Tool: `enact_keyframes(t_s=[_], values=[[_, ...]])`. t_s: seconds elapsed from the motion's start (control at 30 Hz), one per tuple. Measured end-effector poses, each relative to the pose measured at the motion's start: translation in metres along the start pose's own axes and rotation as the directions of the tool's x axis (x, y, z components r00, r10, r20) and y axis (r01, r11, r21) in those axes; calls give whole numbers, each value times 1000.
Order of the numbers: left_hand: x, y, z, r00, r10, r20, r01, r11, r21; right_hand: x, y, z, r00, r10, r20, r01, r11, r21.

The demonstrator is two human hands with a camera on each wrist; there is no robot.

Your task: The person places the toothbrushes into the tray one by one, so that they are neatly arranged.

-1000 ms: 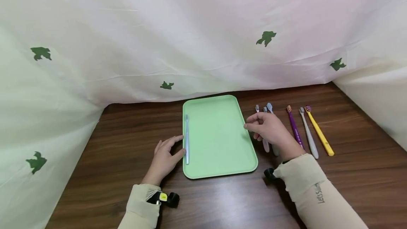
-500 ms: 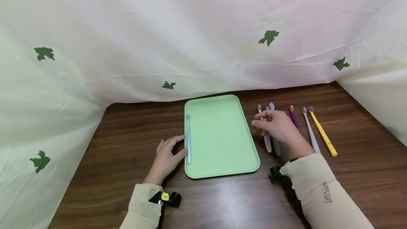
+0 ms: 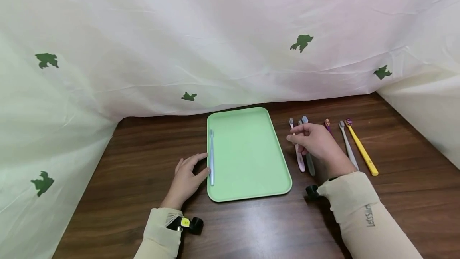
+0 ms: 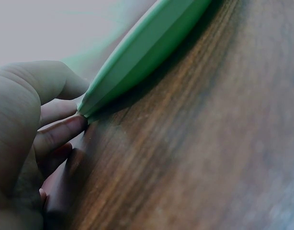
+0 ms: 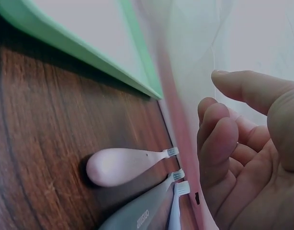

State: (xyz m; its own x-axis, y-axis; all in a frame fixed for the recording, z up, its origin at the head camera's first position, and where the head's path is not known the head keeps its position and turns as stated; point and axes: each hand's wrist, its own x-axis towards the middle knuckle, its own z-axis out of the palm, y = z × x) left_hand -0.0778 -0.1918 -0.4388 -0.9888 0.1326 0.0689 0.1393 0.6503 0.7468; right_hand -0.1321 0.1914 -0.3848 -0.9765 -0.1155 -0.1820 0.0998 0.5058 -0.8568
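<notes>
A light-green tray (image 3: 248,155) lies flat on the table. Along its left side rests a pale blue toothbrush (image 3: 212,159). My left hand (image 3: 187,179) touches the tray's left rim, index finger and thumb spread apart along it; the left wrist view shows those fingertips right at the edge. To the right of the tray, my right hand (image 3: 314,143) hovers over a pink toothbrush (image 3: 300,161) and a grey-green toothbrush (image 3: 310,166), fingers loosely bent and holding nothing. A blue toothbrush head (image 3: 305,119) shows beyond the knuckles, its handle mostly hidden by the hand.
Farther right lie a purple toothbrush (image 3: 328,124), partly behind the right hand, a grey toothbrush (image 3: 347,145) and a yellow toothbrush (image 3: 362,151). A white curtain (image 3: 230,43) with green leaf shapes borders the dark wooden table (image 3: 154,143) at the back and sides.
My right hand has drawn back to the right from the tray's right rim to above the toothbrushes. The left hand and the tray have stayed in place.
</notes>
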Motion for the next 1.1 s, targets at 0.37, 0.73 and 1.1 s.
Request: enact_keyframes(t_s=[0.37,0.73,1.1], values=[[0,-2,-1,1000,2,0,-2,1000,4,4,9,0,998,48,-30,-48,999,-21],[0,-2,1,1000,10,7,-10,1000,-14,5,11,-1,998,62,2,-61,995,-80],[0,-2,0,1000,3,3,-3,1000,-9,7,14,0,998,61,4,-60,990,-126]])
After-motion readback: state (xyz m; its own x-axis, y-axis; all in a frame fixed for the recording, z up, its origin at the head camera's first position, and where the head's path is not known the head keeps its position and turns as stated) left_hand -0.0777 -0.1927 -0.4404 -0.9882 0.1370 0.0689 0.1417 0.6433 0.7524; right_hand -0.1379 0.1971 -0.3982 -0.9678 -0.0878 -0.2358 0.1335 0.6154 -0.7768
